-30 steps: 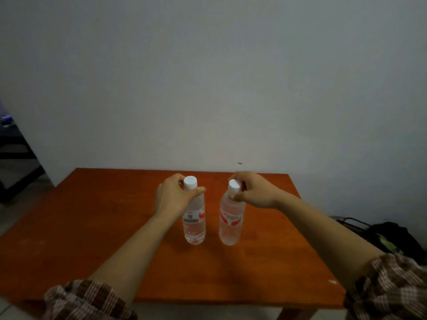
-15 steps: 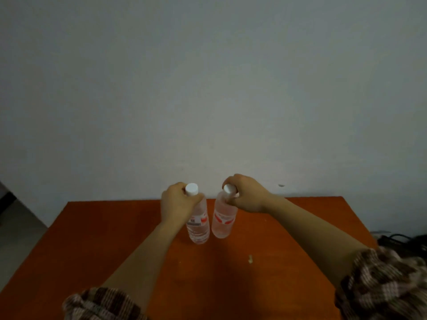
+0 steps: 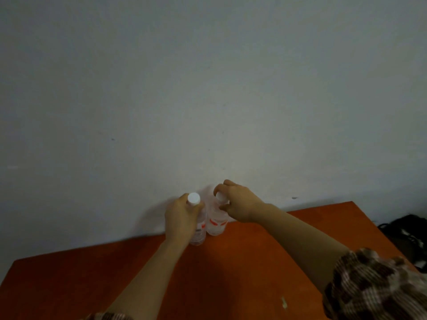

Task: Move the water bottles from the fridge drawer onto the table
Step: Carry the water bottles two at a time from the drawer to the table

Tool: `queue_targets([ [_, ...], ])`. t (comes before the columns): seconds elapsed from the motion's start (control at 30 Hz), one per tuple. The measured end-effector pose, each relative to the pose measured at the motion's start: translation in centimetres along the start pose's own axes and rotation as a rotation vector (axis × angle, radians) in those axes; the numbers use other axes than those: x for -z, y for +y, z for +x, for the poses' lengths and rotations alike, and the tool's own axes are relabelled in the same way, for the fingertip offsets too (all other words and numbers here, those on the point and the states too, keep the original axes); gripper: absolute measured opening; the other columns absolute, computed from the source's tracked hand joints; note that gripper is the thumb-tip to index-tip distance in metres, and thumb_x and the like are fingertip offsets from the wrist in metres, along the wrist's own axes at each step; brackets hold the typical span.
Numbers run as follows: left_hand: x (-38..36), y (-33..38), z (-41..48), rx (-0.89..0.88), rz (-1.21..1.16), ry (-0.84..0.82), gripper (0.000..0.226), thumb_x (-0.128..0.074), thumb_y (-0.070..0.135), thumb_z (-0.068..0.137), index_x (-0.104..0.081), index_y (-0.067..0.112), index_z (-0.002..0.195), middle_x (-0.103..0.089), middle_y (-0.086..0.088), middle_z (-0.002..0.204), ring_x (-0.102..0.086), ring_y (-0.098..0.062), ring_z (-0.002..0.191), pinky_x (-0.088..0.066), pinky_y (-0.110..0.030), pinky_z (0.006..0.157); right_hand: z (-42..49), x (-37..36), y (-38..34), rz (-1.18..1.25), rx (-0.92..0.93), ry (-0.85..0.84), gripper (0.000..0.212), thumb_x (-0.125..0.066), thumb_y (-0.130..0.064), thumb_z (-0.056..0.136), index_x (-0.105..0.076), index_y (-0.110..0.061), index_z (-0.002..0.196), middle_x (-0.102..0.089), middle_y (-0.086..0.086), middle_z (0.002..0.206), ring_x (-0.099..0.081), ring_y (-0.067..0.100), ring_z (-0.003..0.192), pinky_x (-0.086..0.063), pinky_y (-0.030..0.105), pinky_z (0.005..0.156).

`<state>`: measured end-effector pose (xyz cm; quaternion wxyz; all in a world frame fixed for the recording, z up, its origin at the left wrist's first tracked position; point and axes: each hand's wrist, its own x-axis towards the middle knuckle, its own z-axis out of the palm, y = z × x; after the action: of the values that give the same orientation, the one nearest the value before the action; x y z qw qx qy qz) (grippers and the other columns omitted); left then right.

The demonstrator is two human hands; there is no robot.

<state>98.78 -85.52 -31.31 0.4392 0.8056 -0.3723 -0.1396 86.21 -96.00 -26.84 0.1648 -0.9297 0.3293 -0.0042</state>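
Two clear water bottles with white caps and red-marked labels stand side by side at the far edge of the orange wooden table (image 3: 69, 285), close to the white wall. My left hand (image 3: 181, 219) is wrapped around the neck of the left bottle (image 3: 200, 229), its cap showing above my fingers. My right hand (image 3: 238, 205) grips the top of the right bottle (image 3: 216, 224) from above and partly covers its cap. Both bottles look upright, with their bases at the table top.
A plain white wall (image 3: 208, 88) rises directly behind the table. A dark bag with straps (image 3: 409, 236) lies on the floor past the table's right edge. A small pale speck (image 3: 283, 302) marks the table near me.
Both hands have carried the bottles away from me, from the table's middle to its far edge by the wall. The camera has moved closer and tilted up.
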Motion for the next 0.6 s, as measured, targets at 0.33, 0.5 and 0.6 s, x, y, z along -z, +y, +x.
queue_targets([
  [0.33, -1.3, -1.5, 2.0, -0.057, 0.023, 0.019, 0.018, -0.064, 0.027, 0.088, -0.067, 0.01, 0.088, -0.07, -0.007, 0.082, -0.063, -0.023, 0.076, -0.037, -0.026, 0.06, 2.4, -1.3, 0.6, 0.14, -0.132, 0.082, 0.045, -0.06, -0.006, 0.09, -0.048, -0.017, 0.132, -0.059, 0.01, 0.128, -0.058, 0.028, 0.111, -0.047, 0.032, 0.087],
  [0.5, -1.1, -1.5, 1.2, -0.035, -0.007, 0.011, 0.023, -0.063, 0.028, 0.09, -0.067, 0.01, 0.105, -0.071, -0.009, 0.1, -0.064, -0.025, 0.09, -0.039, -0.026, 0.068, 1.8, -2.1, 0.5, 0.241, -0.209, 0.113, 0.045, -0.063, -0.013, 0.091, -0.044, -0.01, 0.131, -0.06, 0.014, 0.127, -0.058, 0.03, 0.112, -0.05, 0.038, 0.089],
  [0.6, -0.9, -1.4, 0.7, -0.005, -0.013, -0.046, 0.028, -0.062, 0.028, 0.09, -0.064, 0.01, 0.111, -0.069, -0.008, 0.11, -0.063, -0.024, 0.098, -0.045, -0.03, 0.074, 1.4, -2.3, 0.5, 0.316, -0.256, 0.113, 0.05, -0.064, -0.018, 0.09, -0.041, -0.008, 0.133, -0.057, 0.015, 0.13, -0.056, 0.03, 0.115, -0.05, 0.039, 0.09],
])
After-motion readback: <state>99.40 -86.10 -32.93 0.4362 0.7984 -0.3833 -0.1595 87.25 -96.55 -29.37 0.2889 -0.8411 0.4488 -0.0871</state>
